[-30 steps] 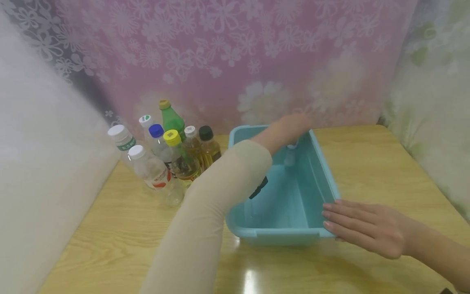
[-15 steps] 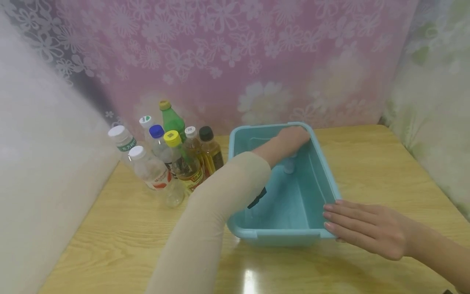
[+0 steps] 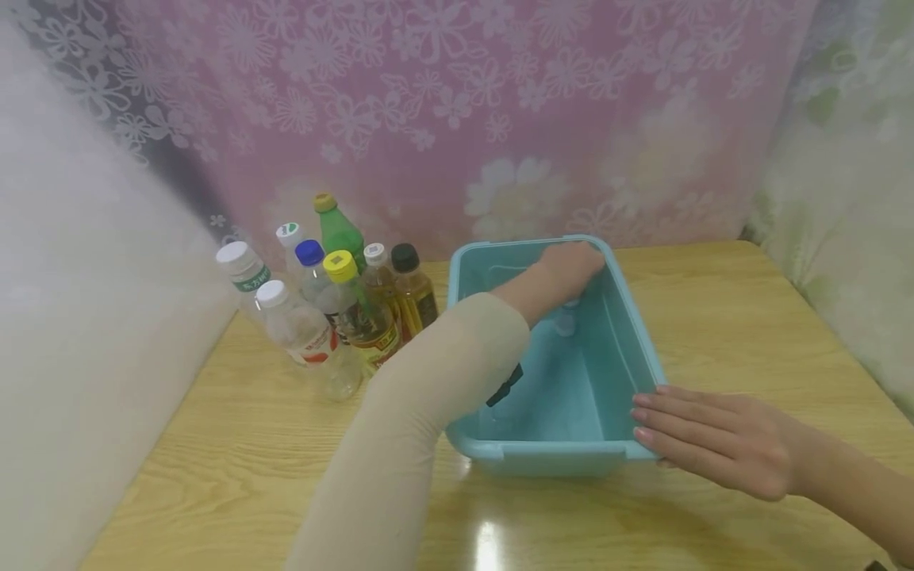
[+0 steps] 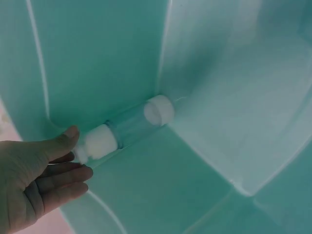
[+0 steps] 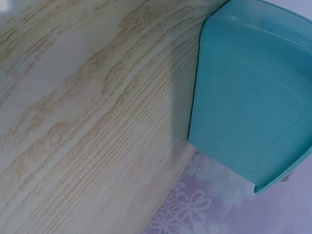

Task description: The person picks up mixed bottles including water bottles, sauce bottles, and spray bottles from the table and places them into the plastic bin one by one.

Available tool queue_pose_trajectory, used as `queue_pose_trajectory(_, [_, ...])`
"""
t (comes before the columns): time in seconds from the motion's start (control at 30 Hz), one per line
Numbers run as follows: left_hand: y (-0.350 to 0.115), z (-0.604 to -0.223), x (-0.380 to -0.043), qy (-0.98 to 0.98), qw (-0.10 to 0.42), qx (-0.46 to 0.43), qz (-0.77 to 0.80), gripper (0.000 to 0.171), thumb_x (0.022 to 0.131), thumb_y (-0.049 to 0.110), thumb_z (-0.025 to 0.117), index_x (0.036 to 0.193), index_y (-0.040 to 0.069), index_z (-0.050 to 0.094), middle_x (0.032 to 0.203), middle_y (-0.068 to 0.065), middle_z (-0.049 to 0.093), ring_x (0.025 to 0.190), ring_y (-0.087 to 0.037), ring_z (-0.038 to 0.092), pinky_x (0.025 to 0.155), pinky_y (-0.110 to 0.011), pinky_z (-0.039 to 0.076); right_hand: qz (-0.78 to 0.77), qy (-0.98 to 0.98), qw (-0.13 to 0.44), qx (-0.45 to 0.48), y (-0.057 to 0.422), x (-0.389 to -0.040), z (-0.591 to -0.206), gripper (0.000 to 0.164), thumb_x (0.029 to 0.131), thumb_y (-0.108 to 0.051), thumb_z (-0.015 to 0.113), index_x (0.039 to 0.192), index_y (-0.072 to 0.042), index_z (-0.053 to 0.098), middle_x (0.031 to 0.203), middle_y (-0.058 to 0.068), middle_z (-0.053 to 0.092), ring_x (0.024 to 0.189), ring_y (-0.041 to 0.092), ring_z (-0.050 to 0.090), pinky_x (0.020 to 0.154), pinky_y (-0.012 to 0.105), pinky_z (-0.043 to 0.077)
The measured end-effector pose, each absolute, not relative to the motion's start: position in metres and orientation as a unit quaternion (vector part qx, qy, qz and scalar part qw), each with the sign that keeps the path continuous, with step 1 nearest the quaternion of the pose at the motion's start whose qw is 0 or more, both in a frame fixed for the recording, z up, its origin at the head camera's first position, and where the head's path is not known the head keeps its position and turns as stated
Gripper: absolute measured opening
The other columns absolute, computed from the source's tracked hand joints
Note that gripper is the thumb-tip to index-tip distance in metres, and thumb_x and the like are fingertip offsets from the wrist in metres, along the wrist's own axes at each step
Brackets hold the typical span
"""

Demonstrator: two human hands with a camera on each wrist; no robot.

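A light-blue plastic tub (image 3: 560, 450) stands on the wooden table. My left hand (image 3: 567, 266) reaches into its far right part. In the left wrist view, that hand's thumb and fingers pinch one end of a clear plastic bottle (image 4: 134, 126) with a white part near each end. The bottle lies along the foot of the tub wall, its other end in a corner; part of it also shows below the hand in the head view. My right hand (image 3: 721, 436) rests with straight fingers on the tub's near right corner. It is outside the right wrist view.
Several capped bottles crowd together left of the tub, among them a green bottle (image 3: 339, 230), a yellow-capped bottle (image 3: 364, 317) and a white-capped clear bottle (image 3: 300, 329). A floral pink cloth (image 3: 400, 127) hangs behind the table (image 3: 236, 476).
My left hand has lowered from above the tub's far right rim to inside it, and the bottle has gone down with it. My right hand stays at the corner.
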State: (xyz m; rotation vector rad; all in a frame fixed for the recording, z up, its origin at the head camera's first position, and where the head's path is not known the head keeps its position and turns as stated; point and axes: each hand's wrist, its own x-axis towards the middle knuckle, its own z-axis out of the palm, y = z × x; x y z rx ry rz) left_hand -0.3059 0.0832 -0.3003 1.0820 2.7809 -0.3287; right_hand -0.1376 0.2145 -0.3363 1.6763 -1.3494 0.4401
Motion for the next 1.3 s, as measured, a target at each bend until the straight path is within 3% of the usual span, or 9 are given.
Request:
queue_pose_trajectory(0.23, [0.085, -0.277, -0.303, 0.931, 0.048, 0.351, -0.093, 0.031, 0.095, 0.009, 0.055, 0.125, 0.019, 0.056, 0.118, 0.001, 0.058, 0.095, -0.011, 0.055, 0.07, -0.024, 0.052, 0.18, -0.547, 0.453, 0.68, 0.215, -0.138, -0.335, 0.028, 0.098, -0.004, 0.048, 0.114, 0.017, 0.058, 0.113, 0.028, 0.063, 0.112, 0.035, 0.06, 0.102, 0.039, 0.044])
queue_pose_trajectory(0.43, [0.075, -0.259, -0.302, 0.937, 0.057, 0.339, -0.065, 0.044, 0.086, 0.024, 0.07, 0.126, 0.016, 0.054, 0.126, 0.001, 0.053, 0.11, -0.011, 0.053, 0.082, -0.021, 0.051, 0.18, -0.546, 0.457, 0.679, 0.215, -0.14, -0.336, 0.028, 0.098, -0.005, 0.048, 0.113, 0.016, 0.059, 0.112, 0.027, 0.064, 0.111, 0.034, 0.06, 0.102, 0.039, 0.044])
queue_pose_trajectory(0.6, [0.061, -0.251, -0.304, 0.933, 0.061, 0.354, -0.016, 0.045, 0.084, 0.024, 0.073, 0.123, 0.012, 0.054, 0.117, 0.002, 0.058, 0.105, -0.011, 0.056, 0.085, -0.018, 0.049, 0.185, -0.55, 0.457, 0.674, 0.216, -0.139, -0.337, 0.027, 0.098, -0.004, 0.048, 0.113, 0.015, 0.06, 0.113, 0.027, 0.064, 0.111, 0.034, 0.061, 0.102, 0.039, 0.044])
queue_pose_trajectory(0.83, [0.043, -0.246, -0.305, 0.938, 0.083, 0.326, 0.082, 0.055, 0.081, 0.028, 0.076, 0.128, 0.011, 0.056, 0.126, -0.001, 0.059, 0.111, -0.012, 0.056, 0.088, -0.021, 0.049, 0.185, -0.551, 0.462, 0.67, 0.214, -0.138, -0.338, 0.027, 0.098, -0.005, 0.048, 0.112, 0.015, 0.06, 0.111, 0.025, 0.065, 0.11, 0.033, 0.062, 0.102, 0.038, 0.045])
queue_pose_trajectory(1.0, [0.028, -0.241, -0.307, 0.936, 0.06, 0.322, 0.126, 0.058, 0.08, 0.035, 0.076, 0.129, 0.012, 0.057, 0.119, -0.001, 0.062, 0.101, -0.012, 0.057, 0.08, -0.022, 0.049, 0.189, -0.55, 0.463, 0.669, 0.213, -0.138, -0.339, 0.027, 0.098, -0.006, 0.05, 0.111, 0.014, 0.061, 0.11, 0.025, 0.065, 0.109, 0.032, 0.062, 0.101, 0.038, 0.045])
queue_pose_trajectory(1.1, [0.019, -0.236, -0.308, 0.934, 0.058, 0.311, 0.168, 0.064, 0.08, 0.035, 0.076, 0.134, 0.013, 0.052, 0.122, -0.002, 0.062, 0.105, -0.013, 0.058, 0.083, -0.022, 0.049, 0.188, -0.549, 0.464, 0.669, 0.212, -0.139, -0.339, 0.027, 0.097, -0.006, 0.05, 0.111, 0.014, 0.062, 0.11, 0.024, 0.066, 0.108, 0.032, 0.063, 0.101, 0.038, 0.046])
queue_pose_trajectory(1.3, [0.001, -0.225, -0.304, 0.908, 0.071, 0.299, 0.285, 0.081, 0.081, 0.028, 0.076, 0.148, 0.019, 0.032, 0.144, 0.001, 0.046, 0.122, -0.012, 0.052, 0.092, -0.019, 0.047, 0.185, -0.543, 0.471, 0.67, 0.211, -0.141, -0.339, 0.026, 0.097, -0.005, 0.05, 0.11, 0.014, 0.062, 0.11, 0.025, 0.066, 0.108, 0.032, 0.063, 0.1, 0.038, 0.046])
